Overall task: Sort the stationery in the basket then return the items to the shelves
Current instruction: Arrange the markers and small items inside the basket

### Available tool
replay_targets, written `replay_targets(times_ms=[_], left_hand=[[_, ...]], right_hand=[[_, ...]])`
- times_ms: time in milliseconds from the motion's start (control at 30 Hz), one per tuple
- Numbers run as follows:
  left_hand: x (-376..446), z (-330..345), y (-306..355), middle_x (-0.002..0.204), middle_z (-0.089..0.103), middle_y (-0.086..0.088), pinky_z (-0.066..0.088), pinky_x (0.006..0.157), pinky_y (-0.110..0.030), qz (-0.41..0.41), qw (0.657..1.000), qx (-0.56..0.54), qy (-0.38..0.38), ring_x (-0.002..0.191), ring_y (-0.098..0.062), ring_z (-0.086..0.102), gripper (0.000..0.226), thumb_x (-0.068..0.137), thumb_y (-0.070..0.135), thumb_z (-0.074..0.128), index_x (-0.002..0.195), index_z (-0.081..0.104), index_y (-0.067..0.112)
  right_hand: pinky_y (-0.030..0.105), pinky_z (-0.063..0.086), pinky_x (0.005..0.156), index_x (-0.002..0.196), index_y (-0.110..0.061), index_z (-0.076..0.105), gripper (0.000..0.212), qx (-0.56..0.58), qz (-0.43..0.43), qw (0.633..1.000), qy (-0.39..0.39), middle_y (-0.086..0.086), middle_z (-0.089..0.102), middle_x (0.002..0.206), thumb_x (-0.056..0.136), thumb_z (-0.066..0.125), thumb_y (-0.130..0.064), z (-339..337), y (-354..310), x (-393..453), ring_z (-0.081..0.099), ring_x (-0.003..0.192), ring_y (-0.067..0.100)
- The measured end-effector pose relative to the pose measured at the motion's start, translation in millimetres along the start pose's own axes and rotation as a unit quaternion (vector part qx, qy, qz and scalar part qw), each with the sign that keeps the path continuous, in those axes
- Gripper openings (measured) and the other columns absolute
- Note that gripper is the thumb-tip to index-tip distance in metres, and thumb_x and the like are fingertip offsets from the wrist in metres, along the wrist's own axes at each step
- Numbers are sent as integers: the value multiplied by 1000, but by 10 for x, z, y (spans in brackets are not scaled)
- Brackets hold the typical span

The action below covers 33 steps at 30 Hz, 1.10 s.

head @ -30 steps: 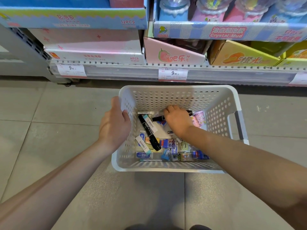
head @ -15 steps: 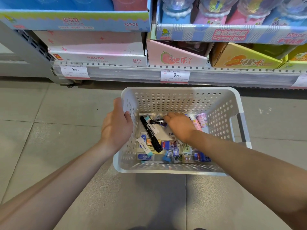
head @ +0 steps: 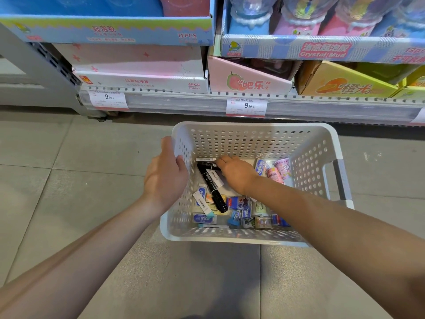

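A white perforated basket (head: 253, 139) is sitting on the tiled floor (head: 69, 180) just in front of the lowest shelf (head: 299, 107), which is carrying boxed goods and two price tags (head: 247, 107). The left hand (head: 164, 178) is gripping the basket's left wall at the rim, thumb outside and fingers curling over the edge to the inside. The right hand (head: 236, 172) is reaching down into the basket, knuckles up and fingers bent toward the far left corner; its fingertips are touching the end of a short black marker (head: 208, 166) lying crosswise there, but whether that grip is actually closing round the marker or only resting on it cannot be told, since the fingers are hiding the contact. A longer black marker (head: 213, 192) is lying diagonally from that corner toward the near side, with a white labelled strip across it. Around it the stationery is lying loose on the basket bottom: a white eraser with a teal end (head: 203, 203), a blue-and-white eraser (head: 204, 218) against the near wall, small blue packets (head: 238, 202) in the middle, and pink printed rolls (head: 281, 169) against the right wall. A grey handle (head: 340, 180) is showing on the basket's right side.
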State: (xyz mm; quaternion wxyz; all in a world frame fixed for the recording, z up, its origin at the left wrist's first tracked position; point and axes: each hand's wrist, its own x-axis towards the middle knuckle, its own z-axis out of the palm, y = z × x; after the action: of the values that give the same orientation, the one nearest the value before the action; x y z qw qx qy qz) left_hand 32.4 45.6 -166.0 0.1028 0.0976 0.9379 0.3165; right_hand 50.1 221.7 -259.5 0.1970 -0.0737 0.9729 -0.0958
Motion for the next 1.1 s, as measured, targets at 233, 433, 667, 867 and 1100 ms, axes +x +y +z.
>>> replay_targets(times_ms=[233,433,667,867,1100], left_hand=[[0,1,-6,58,41,-3,29,46,-31,3,1000,3,1,47,-19,41,20,100,11,39,119,34,11],[0,-2,-6,61,41,-3,33,49,-35,1,1000,2,3,51,-22,43,20,100,12,38,119,33,11],[7,6,-14,60,40,-2,30,48,-33,-4,1000,-3,6,50,-21,41,21,100,12,39,121,35,9],[6,11,-21,58,41,-3,30,47,-32,-3,1000,-10,2,48,-20,40,23,100,11,38,122,34,9],[11,16,-17,59,41,-3,32,48,-33,-15,1000,-20,-1,49,-21,41,26,100,13,38,125,34,9]], right_hand=[[39,48,86,140,-9,36,57,16,-7,999,-41,12,53,126,87,57,-8,-64,-71,-72,50,114,29],[42,49,82,147,-17,26,71,15,18,999,-25,14,40,136,85,60,-5,-133,-139,-39,51,113,34],[37,44,81,149,-24,21,60,57,2,996,-67,14,41,135,95,43,-9,-115,-121,-52,50,115,35],[38,44,91,147,-19,27,49,58,-43,990,-122,13,41,136,99,38,-20,-72,-92,-82,49,119,34],[40,48,92,142,-11,33,58,40,-31,999,-3,9,37,140,89,58,-13,-96,-102,-42,43,123,29]])
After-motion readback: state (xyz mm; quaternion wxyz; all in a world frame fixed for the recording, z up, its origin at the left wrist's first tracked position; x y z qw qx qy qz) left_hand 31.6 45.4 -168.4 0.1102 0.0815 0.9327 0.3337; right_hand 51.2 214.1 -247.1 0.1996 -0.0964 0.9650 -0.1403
